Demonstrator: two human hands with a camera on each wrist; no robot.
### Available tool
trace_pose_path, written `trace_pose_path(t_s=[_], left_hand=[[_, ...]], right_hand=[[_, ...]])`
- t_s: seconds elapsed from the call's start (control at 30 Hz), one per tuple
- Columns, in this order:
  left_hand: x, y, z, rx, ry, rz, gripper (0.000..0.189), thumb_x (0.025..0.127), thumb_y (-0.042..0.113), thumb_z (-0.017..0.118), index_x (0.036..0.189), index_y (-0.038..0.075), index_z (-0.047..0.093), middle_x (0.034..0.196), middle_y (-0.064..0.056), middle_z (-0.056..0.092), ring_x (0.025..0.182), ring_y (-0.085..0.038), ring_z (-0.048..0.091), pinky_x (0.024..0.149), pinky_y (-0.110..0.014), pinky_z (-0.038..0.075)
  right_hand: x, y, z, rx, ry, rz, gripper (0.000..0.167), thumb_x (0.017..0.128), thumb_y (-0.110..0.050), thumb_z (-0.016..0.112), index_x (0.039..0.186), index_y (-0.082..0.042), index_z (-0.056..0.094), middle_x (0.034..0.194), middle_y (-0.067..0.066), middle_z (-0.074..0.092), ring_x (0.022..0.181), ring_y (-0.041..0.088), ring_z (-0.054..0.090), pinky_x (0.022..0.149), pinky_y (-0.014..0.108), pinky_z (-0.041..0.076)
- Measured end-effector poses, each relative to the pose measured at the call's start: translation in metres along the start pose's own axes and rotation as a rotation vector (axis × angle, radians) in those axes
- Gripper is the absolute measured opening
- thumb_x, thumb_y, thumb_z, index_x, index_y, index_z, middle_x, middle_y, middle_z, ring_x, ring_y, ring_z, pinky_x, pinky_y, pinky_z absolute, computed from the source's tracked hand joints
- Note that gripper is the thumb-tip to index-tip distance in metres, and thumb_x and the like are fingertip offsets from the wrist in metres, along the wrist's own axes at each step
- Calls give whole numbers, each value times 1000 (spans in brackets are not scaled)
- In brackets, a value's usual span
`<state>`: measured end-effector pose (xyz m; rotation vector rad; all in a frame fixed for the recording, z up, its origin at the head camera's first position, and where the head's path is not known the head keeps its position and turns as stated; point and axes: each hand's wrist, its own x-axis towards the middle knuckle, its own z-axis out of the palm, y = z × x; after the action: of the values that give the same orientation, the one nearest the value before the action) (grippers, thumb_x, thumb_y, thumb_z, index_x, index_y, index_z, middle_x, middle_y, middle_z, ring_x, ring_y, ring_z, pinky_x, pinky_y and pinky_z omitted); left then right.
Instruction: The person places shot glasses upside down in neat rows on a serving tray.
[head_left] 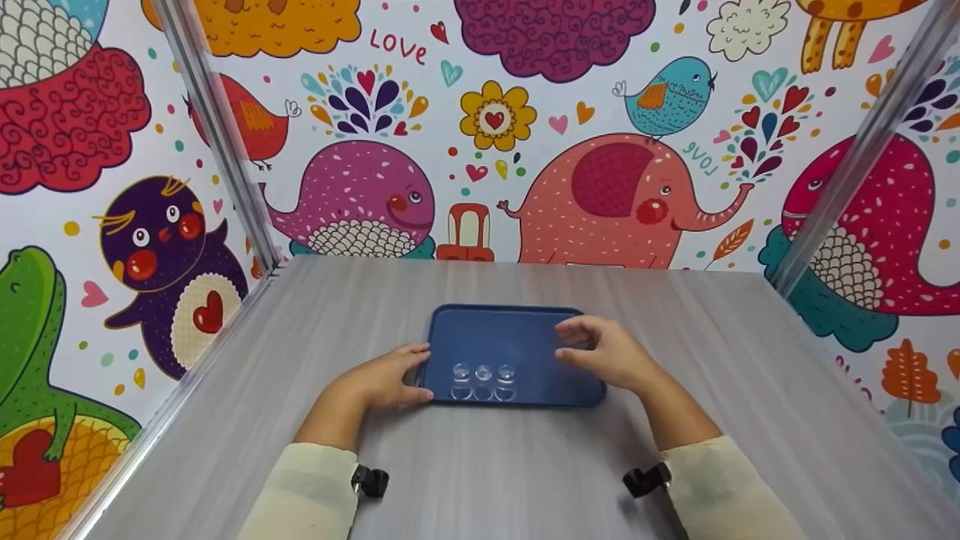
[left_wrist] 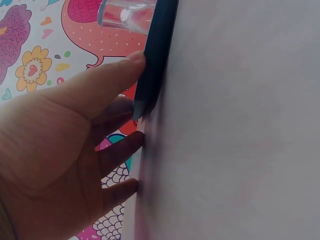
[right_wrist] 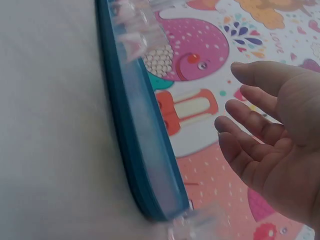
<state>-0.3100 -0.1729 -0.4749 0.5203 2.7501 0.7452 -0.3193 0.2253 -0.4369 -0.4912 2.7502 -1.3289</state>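
A blue rectangular tray (head_left: 525, 337) lies on the table. Three small clear cups (head_left: 483, 373) stand in a row close to its front edge, left of the middle. At the tray's left end is my left hand (head_left: 386, 377), its fingers fairly straight; the thumb (left_wrist: 117, 75) rests against the rim and the other fingers reach beside and behind it. My right hand (head_left: 611, 355) hovers over the tray's right end, fingers loosely bent and holding nothing. Below it, in the right wrist view, a blurred clear object (right_wrist: 192, 227) shows at the tray's end.
The grey wood-look table (head_left: 480, 465) runs back to a wall with painted cartoon animals (head_left: 600, 202). Metal posts (head_left: 225, 135) mark the corners left and right. Each sleeved wrist carries a small black camera (head_left: 371, 481).
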Motion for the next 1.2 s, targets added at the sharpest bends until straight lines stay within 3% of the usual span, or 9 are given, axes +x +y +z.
trace_pose_path(t_s=[0.3,0.57,0.9,1.2], left_hand=[[0,2,0,-1,-2,-18,80,96,37,80,163,7,46,175,-2,36,164,-31,33,135,-53,29],[-2,2,0,-8,4,4,80,96,35,81,161,4,46,175,-6,37,163,-35,34,134,-54,29],[-1,1,0,4,0,10,80,96,34,81,161,3,46,175,-6,37,163,-35,34,134,-54,29],[0,-1,0,-11,3,22,80,96,33,81,161,1,46,174,-7,37,163,-35,34,134,-54,28]], right_hand=[[-5,13,-33,-11,132,156,74,92,-40,84,156,-20,53,154,14,60,145,39,54,113,56,56],[-1,36,-46,13,167,152,67,91,-42,85,149,-19,61,146,12,67,139,38,59,112,52,57],[2,52,-52,-13,94,340,96,86,-53,87,160,-10,43,155,24,53,142,43,53,119,59,49],[1,58,-46,-23,58,382,86,88,-38,88,156,-3,47,145,23,59,131,39,56,116,56,50]])
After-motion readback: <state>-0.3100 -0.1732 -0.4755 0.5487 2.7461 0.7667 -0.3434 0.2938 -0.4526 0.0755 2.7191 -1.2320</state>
